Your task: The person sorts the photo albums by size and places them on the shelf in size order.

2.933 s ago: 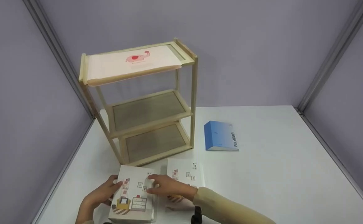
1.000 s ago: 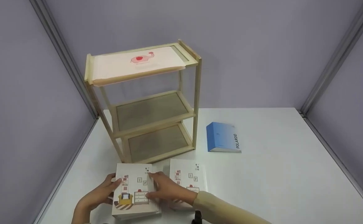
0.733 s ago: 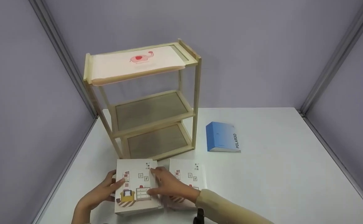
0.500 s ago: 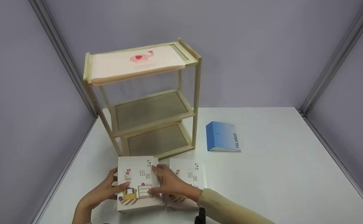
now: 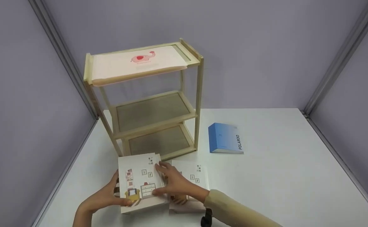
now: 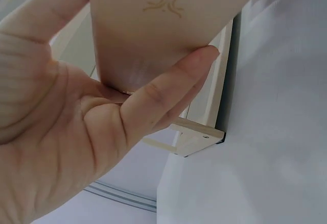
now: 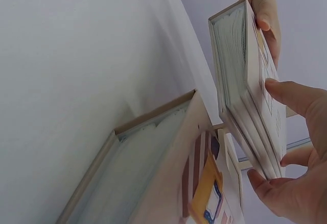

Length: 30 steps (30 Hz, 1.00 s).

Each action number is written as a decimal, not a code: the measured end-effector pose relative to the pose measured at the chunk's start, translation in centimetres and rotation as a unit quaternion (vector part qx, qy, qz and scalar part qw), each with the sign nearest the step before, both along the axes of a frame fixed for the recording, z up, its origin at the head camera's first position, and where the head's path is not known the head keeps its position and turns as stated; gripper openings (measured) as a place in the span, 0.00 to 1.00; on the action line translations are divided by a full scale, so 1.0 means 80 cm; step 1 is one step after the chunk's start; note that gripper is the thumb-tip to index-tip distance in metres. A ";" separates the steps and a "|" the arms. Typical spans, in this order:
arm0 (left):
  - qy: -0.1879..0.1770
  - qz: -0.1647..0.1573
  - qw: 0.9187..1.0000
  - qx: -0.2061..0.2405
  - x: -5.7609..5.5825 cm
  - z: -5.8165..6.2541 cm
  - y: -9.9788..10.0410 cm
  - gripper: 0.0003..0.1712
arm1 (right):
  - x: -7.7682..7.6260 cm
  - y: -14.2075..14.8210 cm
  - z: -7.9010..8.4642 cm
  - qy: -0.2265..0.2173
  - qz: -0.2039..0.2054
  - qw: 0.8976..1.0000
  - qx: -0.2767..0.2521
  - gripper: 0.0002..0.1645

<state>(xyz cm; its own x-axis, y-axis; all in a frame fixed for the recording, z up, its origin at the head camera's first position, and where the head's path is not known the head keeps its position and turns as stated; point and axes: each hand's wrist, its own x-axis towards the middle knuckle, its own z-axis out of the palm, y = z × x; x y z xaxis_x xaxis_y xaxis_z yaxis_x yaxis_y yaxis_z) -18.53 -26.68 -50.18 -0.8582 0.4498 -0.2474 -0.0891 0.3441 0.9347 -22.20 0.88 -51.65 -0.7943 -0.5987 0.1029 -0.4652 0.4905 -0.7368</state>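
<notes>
Both hands hold a thick white photo album (image 5: 141,176) with furniture drawn on its cover, raised off the table before the shelf. My left hand (image 5: 102,197) grips its left side, thumb on the lower cover; in the left wrist view the fingers curl round the spine (image 6: 158,35). On the opposite edge my right hand (image 5: 176,181) pinches it, thumb on the cover and fingertips at the far edge. The right wrist view shows the held album's pages (image 7: 232,50). A matching album (image 5: 192,171) lies on the table, partly behind the right hand.
A wooden three-tier shelf (image 5: 154,127) stands behind the held album, with a white cloth (image 5: 117,67) bearing a pink elephant on top. A blue POLAROID album (image 5: 225,138) lies to its right. Grey walls (image 5: 250,56) enclose the white table (image 5: 275,164).
The held album has moved forward towards the shelf and turned slightly counterclockwise. My left thumb now sits lower on the cover. The right hand has moved along with the album.
</notes>
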 end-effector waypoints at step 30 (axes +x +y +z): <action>0.041 -0.127 0.989 0.066 0.004 0.002 0.007 0.85 | 0.005 0.031 0.009 0.030 0.045 0.999 0.006 0.67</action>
